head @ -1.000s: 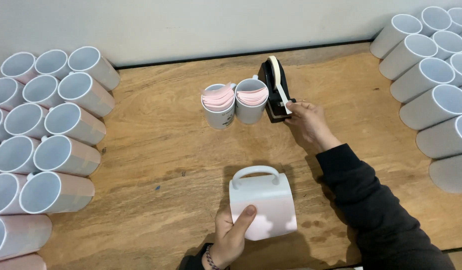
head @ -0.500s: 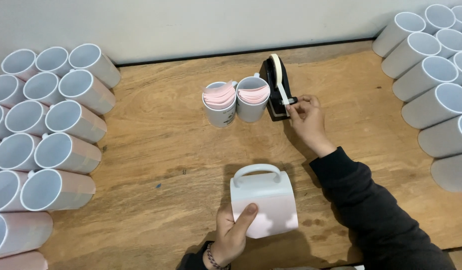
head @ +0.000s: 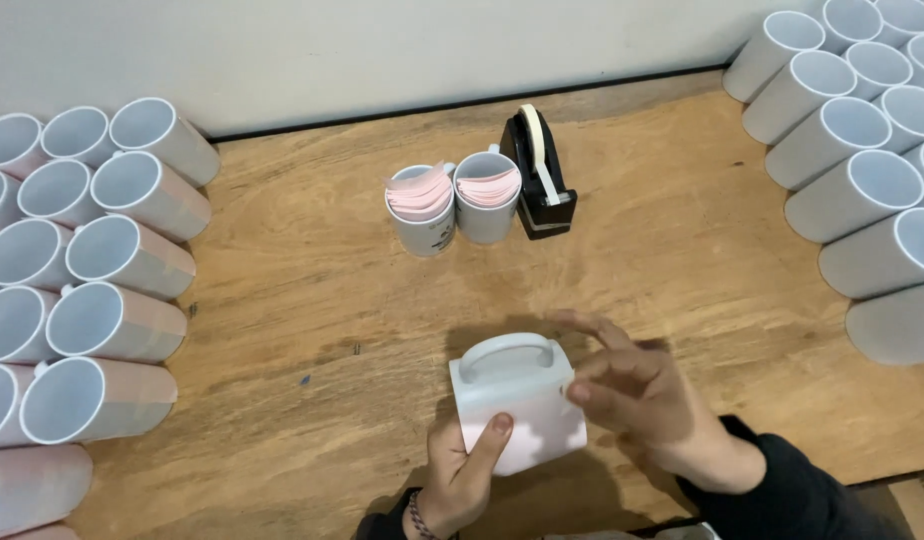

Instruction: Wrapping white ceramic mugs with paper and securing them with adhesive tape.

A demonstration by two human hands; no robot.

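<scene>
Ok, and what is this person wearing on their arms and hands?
Both hands are bare, with no gloves. The right hand comes out of a long dark sleeve reaching the wrist. The left hand has a thin beaded bracelet at the wrist, with a dark cuff just behind it.

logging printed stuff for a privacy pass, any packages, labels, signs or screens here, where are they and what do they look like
No packages, signs or screens in view.
Printed mark: a small dark design low on the front of the left white cup at the table's centre back; too small to make out.
Pink paper slips: fanned in that cup and in the white cup beside it; any print cannot be told.
</scene>
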